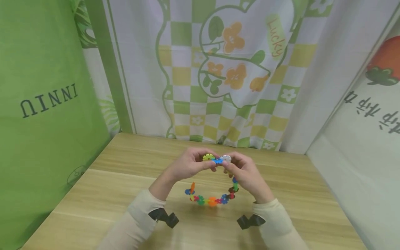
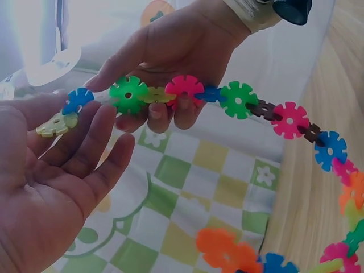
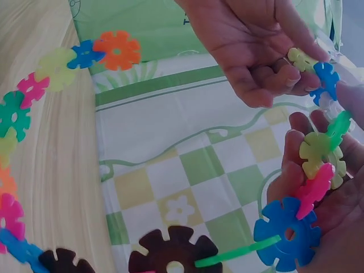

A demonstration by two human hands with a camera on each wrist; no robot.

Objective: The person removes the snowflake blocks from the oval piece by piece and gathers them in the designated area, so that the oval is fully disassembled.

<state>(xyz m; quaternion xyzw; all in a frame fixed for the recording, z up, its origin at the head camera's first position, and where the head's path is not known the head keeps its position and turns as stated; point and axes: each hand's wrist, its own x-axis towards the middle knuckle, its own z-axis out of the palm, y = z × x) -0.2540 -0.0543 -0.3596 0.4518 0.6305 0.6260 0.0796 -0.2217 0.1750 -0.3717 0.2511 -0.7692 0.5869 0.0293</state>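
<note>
A long curved chain of coloured plastic snowflake discs hangs between the hands; a blue disc [image 1: 217, 161] is at its upper end. My left hand [image 1: 189, 163] pinches a pale yellow disc [image 2: 57, 124] joined to this blue one, between thumb and fingers. Its other fingers are spread in the left wrist view. My right hand [image 1: 247, 172] grips the chain beside it, at a white disc [image 1: 226, 158] and a green disc [image 2: 128, 95]. More discs run across the right fingers, among them a pink disc [image 3: 314, 190]. The far end carries an orange disc [image 3: 118, 50].
The chain's lower loop hangs over a wooden table [image 1: 125, 201]. Behind stands a checkered curtain [image 1: 190, 114], with a green cloth [image 1: 47, 146] on the left and a white printed cloth [image 1: 359, 166] on the right. Black camera mounts [image 1: 164, 217] sit on both wrists.
</note>
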